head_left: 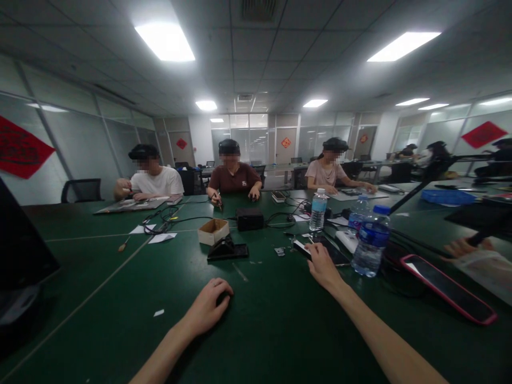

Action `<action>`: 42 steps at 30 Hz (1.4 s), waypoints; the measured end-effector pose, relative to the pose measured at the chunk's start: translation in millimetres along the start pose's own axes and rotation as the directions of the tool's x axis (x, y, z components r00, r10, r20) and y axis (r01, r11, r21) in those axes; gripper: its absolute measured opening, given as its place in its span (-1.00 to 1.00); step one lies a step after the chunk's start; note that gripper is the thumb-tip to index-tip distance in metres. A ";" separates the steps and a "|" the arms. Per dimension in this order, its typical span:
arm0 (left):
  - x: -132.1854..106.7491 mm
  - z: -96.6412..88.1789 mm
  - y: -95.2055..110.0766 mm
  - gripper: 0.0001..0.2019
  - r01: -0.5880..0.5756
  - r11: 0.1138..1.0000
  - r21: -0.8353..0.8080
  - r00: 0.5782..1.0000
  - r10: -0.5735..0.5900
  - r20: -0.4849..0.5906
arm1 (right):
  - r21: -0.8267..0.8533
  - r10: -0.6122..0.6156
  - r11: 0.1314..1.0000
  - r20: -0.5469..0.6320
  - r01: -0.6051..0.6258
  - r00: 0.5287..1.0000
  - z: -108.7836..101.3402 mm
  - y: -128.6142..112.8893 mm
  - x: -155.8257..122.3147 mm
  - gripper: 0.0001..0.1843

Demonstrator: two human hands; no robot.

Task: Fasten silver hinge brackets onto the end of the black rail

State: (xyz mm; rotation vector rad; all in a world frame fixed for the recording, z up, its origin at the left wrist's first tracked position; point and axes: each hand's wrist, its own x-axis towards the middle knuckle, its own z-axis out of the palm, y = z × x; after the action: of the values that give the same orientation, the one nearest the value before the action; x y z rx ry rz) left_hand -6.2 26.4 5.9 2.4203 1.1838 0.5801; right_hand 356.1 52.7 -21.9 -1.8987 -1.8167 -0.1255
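Observation:
My left hand [210, 304] rests on the green table, its fingers loosely bent and the thumb apart from them, with nothing visible in it. Farther right, my right hand [323, 265] has its fingers on a narrow black bar with a white top [301, 249]; how the fingertips grip it is partly hidden. Just beyond that hand lies a flat dark panel [334, 252]. Small metallic scraps [279, 251] are left of the bar. Between my hands and farther back, a black angular stand [227, 249] sits before a small open cardboard box [213, 231].
Water bottles [371, 242] stand right of my right hand, near a pink-edged phone-like slab [448, 290]. A black box [249, 219] and cables lie farther back. A monitor [20, 250] is at left. Several people work across the table; another person's hand [470, 245] is at right.

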 end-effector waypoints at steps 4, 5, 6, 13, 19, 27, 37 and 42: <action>-0.5 0.7 -1.7 -0.84 0.011 1.000 -0.006 1.000 -0.011 0.010 | 0.002 0.010 1.000 -0.010 -0.010 1.000 3.4 0.1 1.1 -0.57; -0.7 1.0 -2.5 -0.84 0.010 1.000 -0.008 1.000 -0.010 0.011 | 0.004 0.014 1.000 -0.011 -0.014 1.000 4.8 -0.1 1.8 -0.57; -0.9 1.4 -3.4 -0.84 0.008 1.000 -0.007 1.000 -0.008 0.008 | 0.007 0.019 1.000 -0.013 -0.019 1.000 6.3 -0.1 2.6 -0.57; -0.3 4.4 -8.0 -0.83 -0.012 1.000 -0.016 1.000 0.012 -0.005 | 0.040 0.019 0.999 -0.062 -0.016 0.998 13.7 1.9 6.6 -0.58; 0.4 4.4 -5.7 -0.84 -0.019 1.000 0.008 1.000 0.019 -0.014 | 0.090 0.022 0.996 -0.110 -0.012 0.994 13.6 2.1 5.3 -0.56; -2.2 5.9 -10.9 -0.83 0.002 1.000 -0.012 1.000 -0.002 0.002 | 0.192 0.081 0.979 -0.092 -0.062 0.992 6.7 -8.1 -2.3 -0.62; -7.3 3.7 1.0 -0.75 0.095 0.995 0.032 0.995 -0.094 -0.032 | 0.500 -0.279 0.856 0.239 0.129 0.930 -19.7 -95.5 -45.5 -0.73; -6.8 6.8 4.8 -0.81 0.030 0.995 0.095 0.999 -0.026 -0.046 | 0.503 -0.303 0.856 0.296 0.121 0.906 -15.1 -140.8 -74.7 -0.83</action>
State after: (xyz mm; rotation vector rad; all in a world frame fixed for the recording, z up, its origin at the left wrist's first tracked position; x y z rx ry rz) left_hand -3.4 17.2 1.2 2.4772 1.2896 0.5844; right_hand 217.9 -24.4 2.2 -1.4265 -2.0592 0.5916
